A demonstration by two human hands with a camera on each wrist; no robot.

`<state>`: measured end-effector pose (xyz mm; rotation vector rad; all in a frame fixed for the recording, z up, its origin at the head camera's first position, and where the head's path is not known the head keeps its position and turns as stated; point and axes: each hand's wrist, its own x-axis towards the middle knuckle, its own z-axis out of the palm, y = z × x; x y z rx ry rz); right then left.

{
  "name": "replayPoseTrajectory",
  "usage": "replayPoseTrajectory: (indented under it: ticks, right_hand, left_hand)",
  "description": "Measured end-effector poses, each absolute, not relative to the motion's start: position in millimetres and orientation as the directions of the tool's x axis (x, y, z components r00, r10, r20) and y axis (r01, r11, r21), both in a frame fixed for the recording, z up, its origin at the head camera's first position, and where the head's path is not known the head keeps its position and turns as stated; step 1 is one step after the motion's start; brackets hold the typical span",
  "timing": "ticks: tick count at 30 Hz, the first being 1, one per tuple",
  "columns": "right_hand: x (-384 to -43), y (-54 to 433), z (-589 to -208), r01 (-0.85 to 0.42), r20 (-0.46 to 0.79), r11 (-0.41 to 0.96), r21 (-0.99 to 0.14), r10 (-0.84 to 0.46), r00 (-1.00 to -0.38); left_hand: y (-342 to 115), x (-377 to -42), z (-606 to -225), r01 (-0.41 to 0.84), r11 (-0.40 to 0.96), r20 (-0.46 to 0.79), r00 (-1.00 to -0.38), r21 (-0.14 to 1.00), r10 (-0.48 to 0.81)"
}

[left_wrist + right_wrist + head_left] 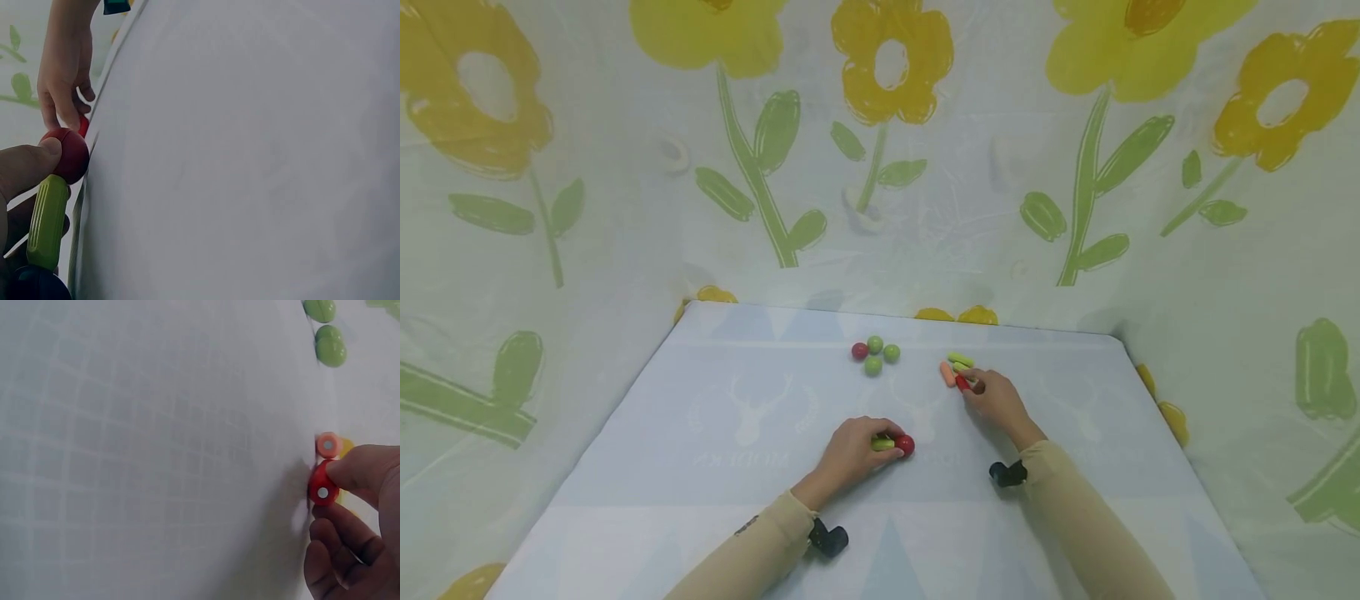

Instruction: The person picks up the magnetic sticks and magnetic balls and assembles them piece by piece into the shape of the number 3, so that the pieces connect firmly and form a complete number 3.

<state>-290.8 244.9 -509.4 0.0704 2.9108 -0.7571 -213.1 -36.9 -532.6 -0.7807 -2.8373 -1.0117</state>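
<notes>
Pale sheeting (947,217) walls in a white table (940,517), with five large flower heads printed across its upper part. Two hands work over the table, each in one tan sleeve with one black wrist camera. Fingers and thumb of the left hand (853,450) are curled round a short piece made of one green stick (882,444) and one red ball (906,446); the thumb presses on the ball, which sits at the stick's end toward the right hand. One dark blue ball (37,284) shows at the stick's other end in the left wrist view. Farther out and to its right, the right hand (996,398) is nearly closed, pinching one red stick (963,383) between thumb and fingertips, low against the table. Just left of those fingertips lies one orange stick (948,373), and just beyond them at least two yellow-green sticks (960,360), the nearer one partly covered by the fingers. Beyond the left hand, and well to the left of the right one, four loose balls sit close together: three green balls (873,366) and one other red ball (860,351), on the group's left side.
</notes>
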Motion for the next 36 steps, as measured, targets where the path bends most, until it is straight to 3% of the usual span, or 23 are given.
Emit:
replayPoseTrajectory:
  ticks: [15, 36]
  right_hand:
    - [-272.3, 237.0, -506.6, 0.152, -0.263, 0.845, -0.513, 0.014, -0.965]
    - [-253.5, 199.3, -506.3, -0.017, -0.240, 0.835, -0.550, -0.177, -0.955]
  left_hand:
    - [-37.5, -213.4, -532.5, 0.453, 0.655, 0.178, -0.879, 0.605, 0.443]
    - [-36.4, -214.0, -533.5, 0.467, 0.657, 0.190, -0.873, 0.593, 0.449]
